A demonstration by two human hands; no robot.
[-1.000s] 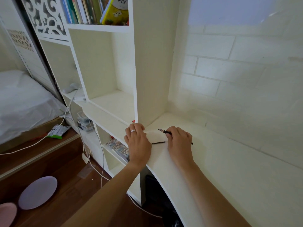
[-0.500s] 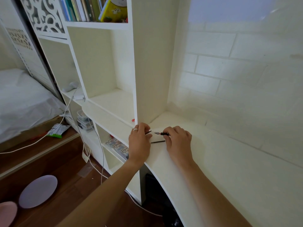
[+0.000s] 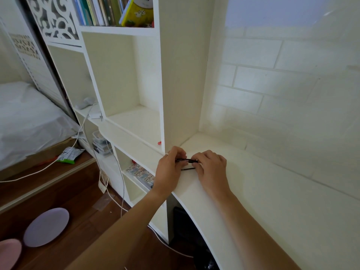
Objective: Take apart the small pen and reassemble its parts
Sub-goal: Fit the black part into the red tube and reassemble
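A small black pen point(image 3: 186, 160) is held level between both hands, just above the white desk point(image 3: 253, 191) near its left end. My left hand point(image 3: 170, 169) pinches the pen's left part and my right hand point(image 3: 211, 168) pinches its right part; the two black pieces meet between the fingertips. A thin dark rod point(image 3: 188, 169), probably the refill, lies on the desk just below the pen, between my hands. Fingers hide both ends of the pen.
A white shelf unit point(image 3: 161, 94) stands right behind my left hand, with books on top. The brick-pattern wall point(image 3: 272, 84) backs the desk. A small red thing point(image 3: 159, 143) lies on the shelf. White cables point(image 3: 116, 182), two plates point(image 3: 46, 227) and a green packet lie on the wooden floor at left.
My left hand lifted off the desk with a black piece and moved right. My right hand brought its piece left. The two pieces now meet between my fingertips.
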